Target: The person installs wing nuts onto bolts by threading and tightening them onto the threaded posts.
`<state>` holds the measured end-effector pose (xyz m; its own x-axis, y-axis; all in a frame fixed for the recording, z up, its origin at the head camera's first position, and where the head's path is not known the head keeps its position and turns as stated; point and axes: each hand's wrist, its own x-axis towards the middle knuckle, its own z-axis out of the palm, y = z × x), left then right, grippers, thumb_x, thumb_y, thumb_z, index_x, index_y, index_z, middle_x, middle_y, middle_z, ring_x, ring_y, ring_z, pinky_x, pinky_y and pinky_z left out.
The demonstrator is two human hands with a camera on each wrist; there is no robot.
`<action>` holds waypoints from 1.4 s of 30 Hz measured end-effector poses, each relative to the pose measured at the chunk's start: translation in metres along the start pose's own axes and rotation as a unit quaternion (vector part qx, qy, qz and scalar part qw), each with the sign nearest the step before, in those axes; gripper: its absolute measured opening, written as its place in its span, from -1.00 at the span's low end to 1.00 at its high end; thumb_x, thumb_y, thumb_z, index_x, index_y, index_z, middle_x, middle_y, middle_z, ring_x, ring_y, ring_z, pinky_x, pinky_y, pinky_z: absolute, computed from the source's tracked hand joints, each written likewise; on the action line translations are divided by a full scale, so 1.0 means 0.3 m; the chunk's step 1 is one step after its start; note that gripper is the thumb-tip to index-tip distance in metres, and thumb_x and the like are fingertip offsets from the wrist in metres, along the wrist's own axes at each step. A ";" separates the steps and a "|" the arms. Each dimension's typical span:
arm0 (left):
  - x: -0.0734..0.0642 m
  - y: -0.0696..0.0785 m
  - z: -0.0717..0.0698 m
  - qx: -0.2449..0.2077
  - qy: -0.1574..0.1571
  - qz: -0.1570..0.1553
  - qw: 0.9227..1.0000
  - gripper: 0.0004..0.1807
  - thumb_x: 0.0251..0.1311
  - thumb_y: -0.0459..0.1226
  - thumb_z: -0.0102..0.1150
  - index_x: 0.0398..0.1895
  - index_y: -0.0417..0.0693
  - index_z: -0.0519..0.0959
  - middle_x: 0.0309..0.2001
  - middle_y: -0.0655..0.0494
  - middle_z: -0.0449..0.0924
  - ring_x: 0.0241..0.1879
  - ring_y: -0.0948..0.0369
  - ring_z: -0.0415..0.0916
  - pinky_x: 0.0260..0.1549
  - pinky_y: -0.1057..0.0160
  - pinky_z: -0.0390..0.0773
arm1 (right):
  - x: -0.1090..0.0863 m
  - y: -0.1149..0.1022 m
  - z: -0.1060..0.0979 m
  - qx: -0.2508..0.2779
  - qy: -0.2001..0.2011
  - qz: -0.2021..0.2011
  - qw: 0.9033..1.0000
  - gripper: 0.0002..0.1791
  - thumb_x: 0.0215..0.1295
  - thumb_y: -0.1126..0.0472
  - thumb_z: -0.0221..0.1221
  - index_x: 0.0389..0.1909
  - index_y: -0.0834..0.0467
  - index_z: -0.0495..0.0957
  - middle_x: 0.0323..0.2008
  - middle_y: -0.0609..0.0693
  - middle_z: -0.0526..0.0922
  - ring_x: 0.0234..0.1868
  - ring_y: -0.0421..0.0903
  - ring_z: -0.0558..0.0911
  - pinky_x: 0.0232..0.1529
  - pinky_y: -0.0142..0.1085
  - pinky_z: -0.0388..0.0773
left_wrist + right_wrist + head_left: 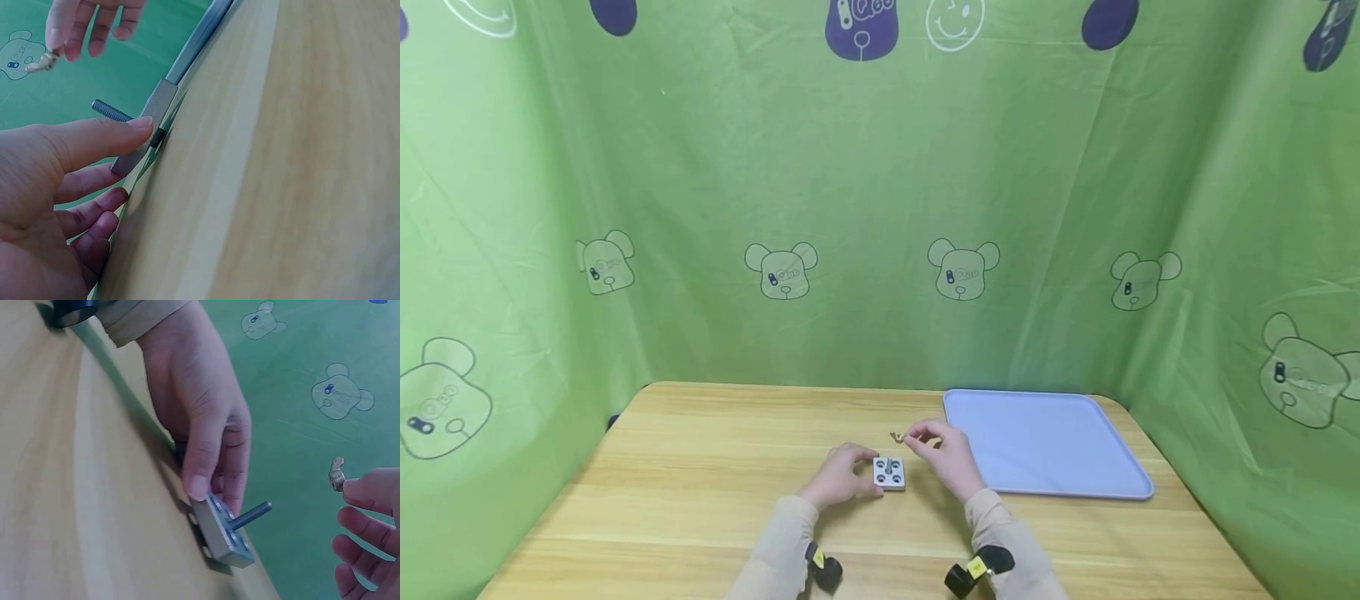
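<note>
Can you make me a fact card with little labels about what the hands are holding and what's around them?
Left grip: holds a square metal block by its edges
Block's top: four round holes, one near each corner
Middle of block: a threaded rod sticking out
Right grip: pinches a small gold-colored piece, maybe a wing nut
Gold-colored piece and rod: not touching
Table: wood-look top
Tray: light purple-blue, on the table's right side
Curtain: green, with bear faces
</note>
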<state>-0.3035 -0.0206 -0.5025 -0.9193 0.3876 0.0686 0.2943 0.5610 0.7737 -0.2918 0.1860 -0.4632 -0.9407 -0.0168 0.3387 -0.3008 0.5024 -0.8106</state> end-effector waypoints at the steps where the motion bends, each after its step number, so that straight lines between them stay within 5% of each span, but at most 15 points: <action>1: 0.000 0.000 -0.001 0.000 0.000 0.000 1.000 -0.34 -0.15 -0.20 0.50 0.12 -0.19 0.55 0.17 -0.18 0.51 0.17 -0.13 0.35 0.23 -0.22 0.35 | -0.002 0.004 0.005 0.000 -0.002 -0.001 1.000 -0.92 0.12 0.26 0.34 -0.35 0.06 0.68 -0.37 -0.06 0.69 -0.31 -0.28 0.54 -0.27 -0.44 0.48; 13: 0.000 0.003 -0.001 -0.005 0.001 -0.001 1.000 -0.34 -0.16 -0.21 0.50 0.11 -0.18 0.56 0.15 -0.18 0.52 0.16 -0.12 0.36 0.22 -0.23 0.35 | -0.016 0.036 0.054 -0.036 -0.019 -0.038 0.998 -0.91 0.08 0.30 0.36 -0.45 0.03 0.66 -0.41 -0.10 0.69 -0.33 -0.22 0.55 -0.25 -0.38 0.49; 26: 0.001 -0.001 0.001 -0.012 0.006 0.000 1.000 -0.36 -0.16 -0.21 0.50 0.09 -0.19 0.57 0.14 -0.18 0.53 0.16 -0.11 0.37 0.21 -0.23 0.35 | -0.014 0.058 0.072 -0.048 -0.032 -0.025 0.998 -0.92 0.10 0.26 0.36 -0.45 0.02 0.67 -0.42 -0.12 0.67 -0.30 -0.09 0.59 -0.24 -0.36 0.50; 42: 0.007 -0.012 -0.001 -0.011 0.004 -0.004 1.000 -0.34 -0.15 -0.18 0.50 0.12 -0.15 0.56 0.15 -0.15 0.53 0.16 -0.09 0.37 0.21 -0.21 0.36 | -0.020 0.055 0.070 -0.056 -0.031 -0.017 0.998 -0.91 0.09 0.27 0.36 -0.43 0.01 0.67 -0.39 -0.13 0.68 -0.32 -0.22 0.55 -0.24 -0.37 0.48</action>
<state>-0.3066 -0.0218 -0.5049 -0.9237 0.3773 0.0663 0.2805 0.5481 0.7880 -0.2945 0.1764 -0.4887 -0.9393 -0.0863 0.3322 -0.3161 0.5943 -0.7395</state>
